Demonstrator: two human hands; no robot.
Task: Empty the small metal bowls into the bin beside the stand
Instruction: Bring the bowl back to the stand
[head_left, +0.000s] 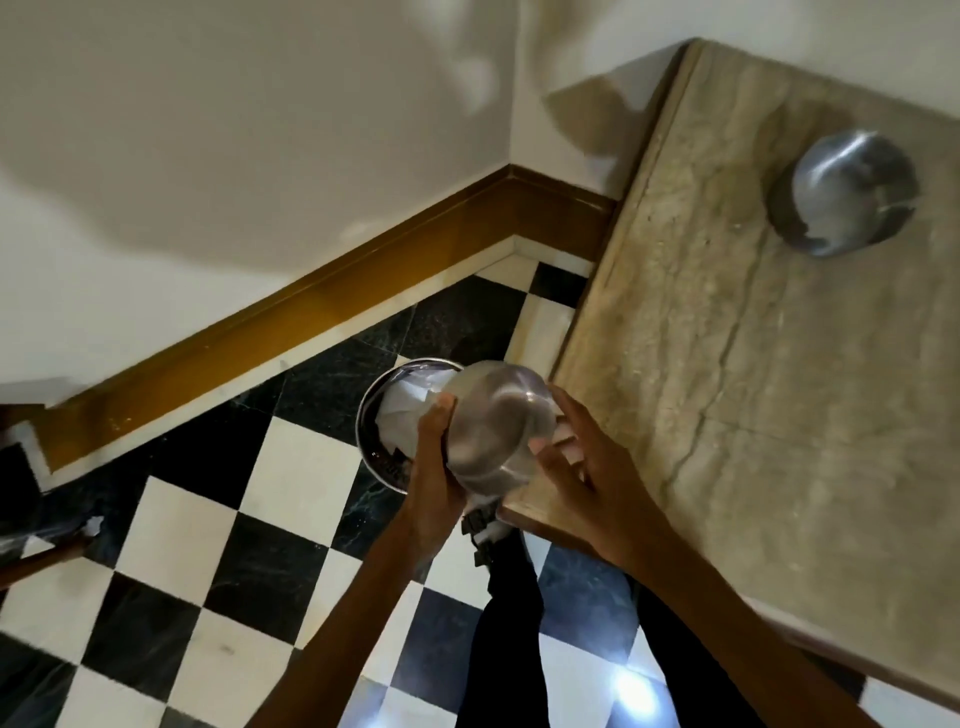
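Head view, near to far. Two bare forearms reach up from the lower edge over a black-and-white chequered tile floor. The left hand and right hand together clasp a small round metal bowl, tipped with its underside toward the camera, above a round metal bin holding crumpled white paper. Just right stands a beige stone-topped stand. Farther back on it rests a second small metal bowl, near the cream wall.
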